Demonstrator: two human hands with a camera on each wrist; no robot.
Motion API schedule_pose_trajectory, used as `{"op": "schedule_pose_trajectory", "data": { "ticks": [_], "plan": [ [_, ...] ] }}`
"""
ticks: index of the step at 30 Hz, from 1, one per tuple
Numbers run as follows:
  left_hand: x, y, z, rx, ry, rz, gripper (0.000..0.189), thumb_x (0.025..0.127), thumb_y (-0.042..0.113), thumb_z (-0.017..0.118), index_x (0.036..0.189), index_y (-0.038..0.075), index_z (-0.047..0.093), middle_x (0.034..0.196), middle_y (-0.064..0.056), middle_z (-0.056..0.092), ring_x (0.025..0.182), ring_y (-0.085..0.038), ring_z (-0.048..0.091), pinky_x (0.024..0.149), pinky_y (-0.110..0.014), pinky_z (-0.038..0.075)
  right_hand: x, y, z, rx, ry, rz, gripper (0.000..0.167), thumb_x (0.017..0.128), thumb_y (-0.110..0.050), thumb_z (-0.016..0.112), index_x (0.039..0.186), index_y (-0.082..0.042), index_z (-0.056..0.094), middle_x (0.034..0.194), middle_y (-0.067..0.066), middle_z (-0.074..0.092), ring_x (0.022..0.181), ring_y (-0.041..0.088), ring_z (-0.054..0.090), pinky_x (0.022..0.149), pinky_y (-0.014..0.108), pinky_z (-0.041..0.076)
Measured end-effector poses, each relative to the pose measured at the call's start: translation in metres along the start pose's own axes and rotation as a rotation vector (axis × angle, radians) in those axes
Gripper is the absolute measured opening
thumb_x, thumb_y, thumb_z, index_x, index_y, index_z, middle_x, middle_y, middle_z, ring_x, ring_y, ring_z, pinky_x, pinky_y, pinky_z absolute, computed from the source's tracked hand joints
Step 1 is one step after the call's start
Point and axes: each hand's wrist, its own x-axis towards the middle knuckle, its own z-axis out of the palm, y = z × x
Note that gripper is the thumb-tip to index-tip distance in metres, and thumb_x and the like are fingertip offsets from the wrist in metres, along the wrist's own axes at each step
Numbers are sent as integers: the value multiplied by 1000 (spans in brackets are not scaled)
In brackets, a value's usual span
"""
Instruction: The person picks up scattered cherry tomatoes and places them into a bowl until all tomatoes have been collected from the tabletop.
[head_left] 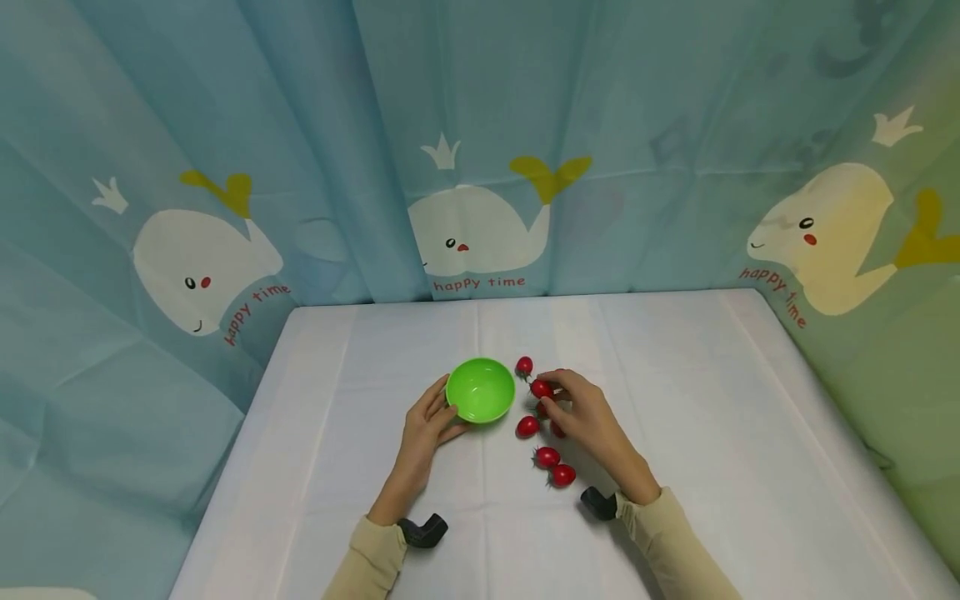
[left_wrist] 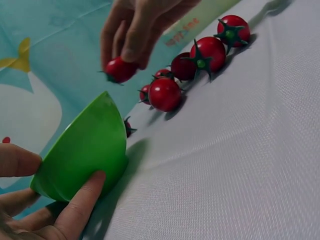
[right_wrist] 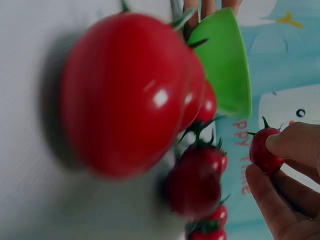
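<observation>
My left hand (head_left: 424,432) holds a small bright green bowl (head_left: 482,392) from its left side, fingers and thumb spread round the outer wall. Nothing lies inside the bowl in the head view. Between thumb and fingertips, my right hand (head_left: 592,417) pinches a red cherry tomato (right_wrist: 264,152) with green sepals. In the left wrist view that tomato (left_wrist: 121,70) hangs above the table, just beyond the bowl's rim. Several more cherry tomatoes lie right of the bowl, among them one at the back (head_left: 524,366) and a front pair (head_left: 562,476); the right hand partly covers others.
A white cloth covers the table (head_left: 360,467). Blue-green curtains (head_left: 637,225) with printed whales hang behind and along both sides. Black curved pieces (head_left: 424,531) are fixed at both wrists, by the sleeve cuffs.
</observation>
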Motion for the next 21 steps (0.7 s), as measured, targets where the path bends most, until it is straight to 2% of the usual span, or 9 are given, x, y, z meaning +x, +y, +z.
{"op": "schedule_pose_trajectory", "data": {
  "ticks": [9,12,16,21],
  "plan": [
    [0,-2,4,-2,20,-12,62,107,9,55,164,11,32,165,-20,38,144,-38,51,98,-35,62,11,-18,14,77,-74,-61,37,91,4,75,126,-4,67,118,9,73,106,25,72,84,35,67],
    [0,-2,5,-6,22,-20,61,107,9,54,164,11,32,166,-19,38,143,-37,53,98,-35,62,15,-24,19,76,-98,-88,35,92,4,75,125,-4,68,119,9,72,108,24,71,87,34,66],
    [0,-1,6,-16,36,-23,60,107,9,55,163,14,34,165,-16,40,142,-35,54,97,-35,63,25,-31,26,47,-128,-121,32,92,3,75,124,-1,69,120,11,73,110,25,70,92,35,65],
    [-2,0,6,-15,33,-20,61,107,10,55,164,14,34,166,-16,40,143,-35,53,97,-34,63,35,-39,35,-38,-185,-122,32,94,-3,75,125,-2,69,122,11,73,108,24,71,91,36,65]
  ]
}}
